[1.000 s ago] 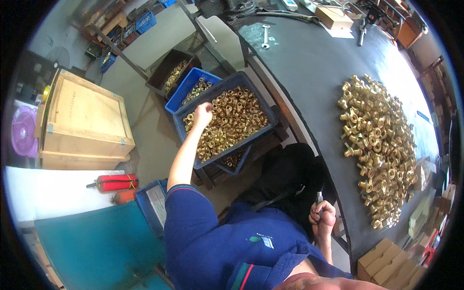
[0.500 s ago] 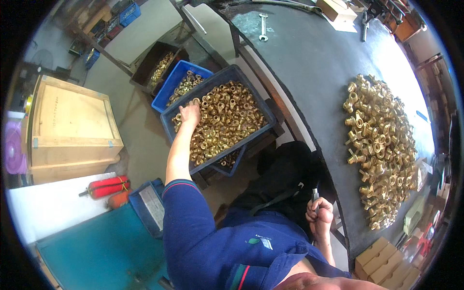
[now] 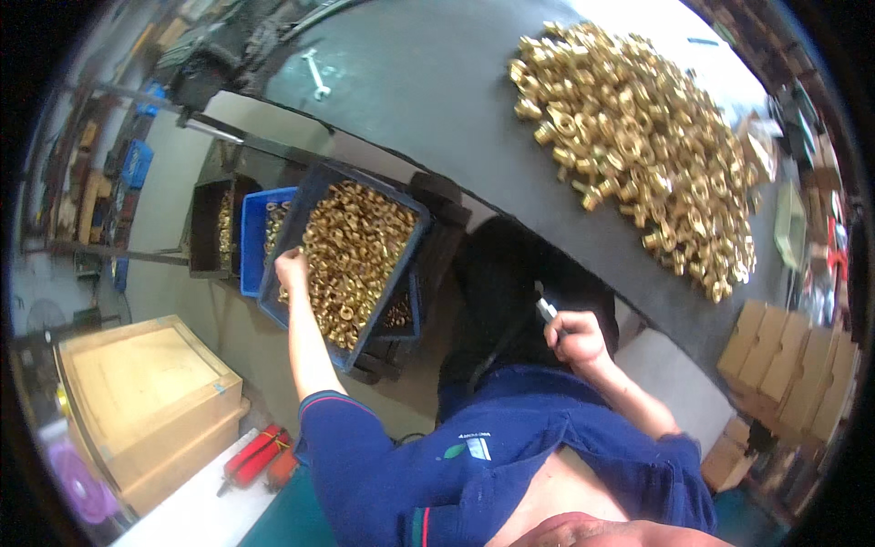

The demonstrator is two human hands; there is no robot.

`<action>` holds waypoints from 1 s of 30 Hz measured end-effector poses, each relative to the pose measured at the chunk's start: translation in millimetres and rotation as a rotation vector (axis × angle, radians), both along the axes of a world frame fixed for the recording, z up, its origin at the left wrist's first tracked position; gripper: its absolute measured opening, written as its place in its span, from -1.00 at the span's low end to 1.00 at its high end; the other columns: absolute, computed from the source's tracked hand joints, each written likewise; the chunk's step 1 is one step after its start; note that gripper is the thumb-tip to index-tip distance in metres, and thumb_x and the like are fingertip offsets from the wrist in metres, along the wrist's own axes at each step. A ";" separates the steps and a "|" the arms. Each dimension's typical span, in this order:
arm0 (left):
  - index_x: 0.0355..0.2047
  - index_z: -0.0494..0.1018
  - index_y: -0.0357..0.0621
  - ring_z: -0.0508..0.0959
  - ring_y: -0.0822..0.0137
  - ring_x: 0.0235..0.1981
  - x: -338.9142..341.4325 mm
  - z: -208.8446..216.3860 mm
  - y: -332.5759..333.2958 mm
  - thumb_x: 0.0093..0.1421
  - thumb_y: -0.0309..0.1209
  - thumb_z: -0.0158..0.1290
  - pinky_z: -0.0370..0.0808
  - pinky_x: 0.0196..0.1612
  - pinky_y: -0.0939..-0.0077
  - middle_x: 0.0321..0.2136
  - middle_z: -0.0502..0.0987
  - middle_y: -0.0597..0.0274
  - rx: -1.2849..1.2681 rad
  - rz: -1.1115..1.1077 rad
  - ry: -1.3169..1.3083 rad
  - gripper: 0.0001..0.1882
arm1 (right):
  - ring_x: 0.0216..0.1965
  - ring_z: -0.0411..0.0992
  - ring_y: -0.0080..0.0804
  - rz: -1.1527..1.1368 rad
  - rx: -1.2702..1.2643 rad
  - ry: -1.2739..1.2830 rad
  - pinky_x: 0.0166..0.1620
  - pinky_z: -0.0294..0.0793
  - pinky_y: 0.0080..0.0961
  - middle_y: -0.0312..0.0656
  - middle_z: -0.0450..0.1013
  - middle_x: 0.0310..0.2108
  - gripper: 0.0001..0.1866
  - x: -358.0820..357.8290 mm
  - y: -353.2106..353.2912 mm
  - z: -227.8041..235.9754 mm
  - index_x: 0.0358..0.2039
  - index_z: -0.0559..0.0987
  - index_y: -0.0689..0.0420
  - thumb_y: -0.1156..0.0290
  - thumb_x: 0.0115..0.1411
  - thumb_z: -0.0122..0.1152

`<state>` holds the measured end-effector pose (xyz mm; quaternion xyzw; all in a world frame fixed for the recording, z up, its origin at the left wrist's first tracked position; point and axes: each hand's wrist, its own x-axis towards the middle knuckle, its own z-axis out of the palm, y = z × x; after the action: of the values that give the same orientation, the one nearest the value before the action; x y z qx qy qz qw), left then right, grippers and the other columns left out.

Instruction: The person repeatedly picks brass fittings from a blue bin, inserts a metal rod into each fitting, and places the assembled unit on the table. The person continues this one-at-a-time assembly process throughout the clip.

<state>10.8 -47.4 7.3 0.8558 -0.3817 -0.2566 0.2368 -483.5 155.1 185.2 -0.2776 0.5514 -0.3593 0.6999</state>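
My left hand (image 3: 293,271) is at the near left side of a dark plastic crate (image 3: 421,228), over the brass fittings (image 3: 357,251) that fill it. Its fingers are curled together, and whatever they may hold is hidden. In front of my body, my right hand (image 3: 580,338) is wrapped round a small grey tool (image 3: 545,310) with a pale metallic end pointing up and away. The tool's exact kind does not show. A large heap of brass fittings (image 3: 638,146) lies on the dark worktable (image 3: 401,100) to the right.
A blue bin (image 3: 255,239) and a brown bin (image 3: 208,228) stand left of the crate. An open-ended wrench (image 3: 315,75) lies on the table. Cardboard boxes (image 3: 775,360) are at right, a wooden crate (image 3: 146,383) and red cylinder (image 3: 255,456) at lower left.
The view has swung to the right, so the crate and heap sit farther left in it. My left hand's fingers have drawn together; my right hand still grips the grey tool.
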 end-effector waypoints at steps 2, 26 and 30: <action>-0.31 0.43 -0.45 0.54 0.35 -0.52 -18.6 13.6 6.8 0.01 -0.56 -0.03 0.50 -0.45 0.58 -0.48 0.52 0.08 -0.269 0.118 0.626 -0.78 | -0.57 0.20 -0.63 0.119 -0.233 0.130 -0.51 0.11 -0.65 -0.37 0.31 -0.65 -0.85 -3.5 0.2 -9.5 -0.64 0.47 0.21 0.61 -0.29 -0.07; -0.21 0.41 -0.35 0.48 0.47 -0.49 -330.7 191.5 115.7 0.17 -0.59 -0.09 0.50 -0.46 0.61 -0.45 0.49 0.19 0.179 -1.021 1.231 -0.81 | -0.63 0.23 -0.44 0.111 -0.619 0.236 -0.56 0.16 -0.49 -0.24 0.27 -0.66 -0.94 -13.6 11.3 1.9 -0.64 0.46 0.15 0.50 -0.23 0.04; -0.20 0.40 -0.35 0.48 0.47 -0.50 -339.2 192.9 117.4 0.17 -0.61 -0.12 0.50 -0.47 0.62 -0.44 0.49 0.18 0.144 -1.065 1.218 -0.80 | -0.67 0.23 -0.51 -0.015 -0.384 -0.170 -0.58 0.17 -0.55 -0.27 0.24 -0.75 -0.97 -22.2 13.8 -3.4 -0.66 0.45 0.18 0.55 -0.22 0.04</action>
<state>-328.4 70.1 200.3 0.2827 -0.5243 -0.7795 0.1937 -505.7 168.9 181.8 -0.3706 0.4137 -0.4849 0.6755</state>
